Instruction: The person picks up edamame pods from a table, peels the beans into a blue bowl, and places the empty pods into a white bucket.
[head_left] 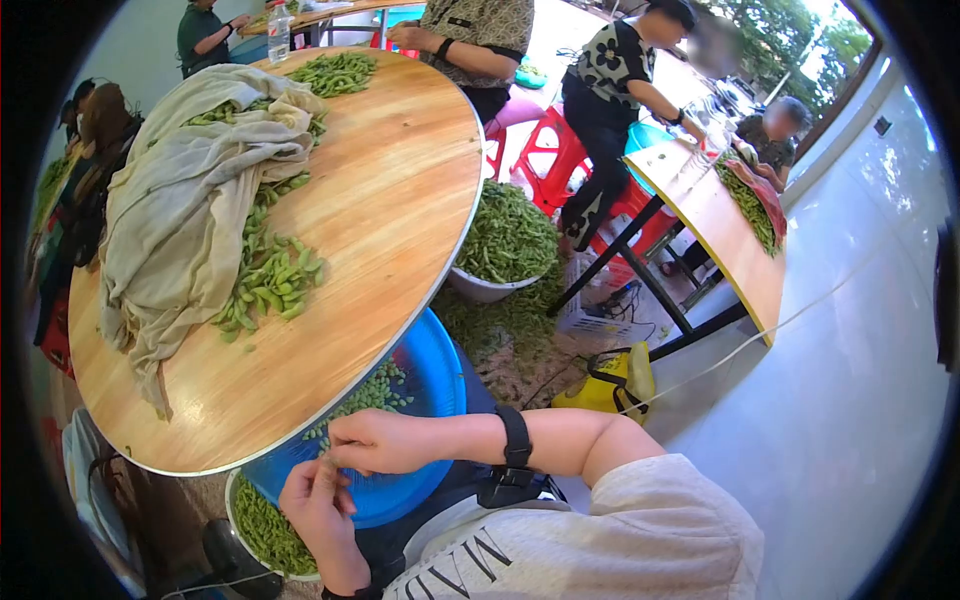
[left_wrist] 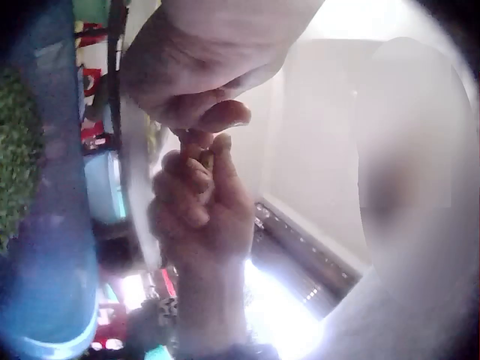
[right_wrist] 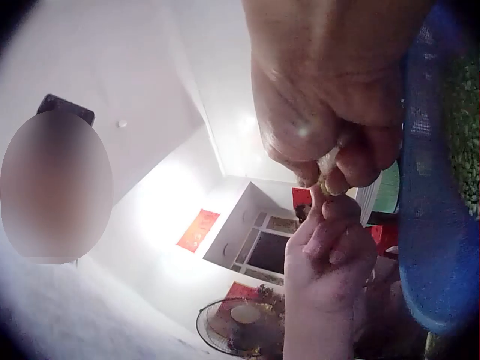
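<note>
The right hand (head_left: 375,440) and the left hand (head_left: 318,505) meet fingertip to fingertip, the fingers of both curled inward. Between their thumbs and forefingers they pinch a small yellowish-green piece (right_wrist: 324,178) (it looks like a bean pod, but it is too blurred to be certain). This piece is above a wide, round, blue plastic basin (head_left: 445,385), in which loose pale-green beans (head_left: 385,388) lie. Just beside it, a round wooden table (head_left: 390,190) carries plump green pods (head_left: 275,280), partly under a crumpled greyish-beige cloth (head_left: 185,220).
</note>
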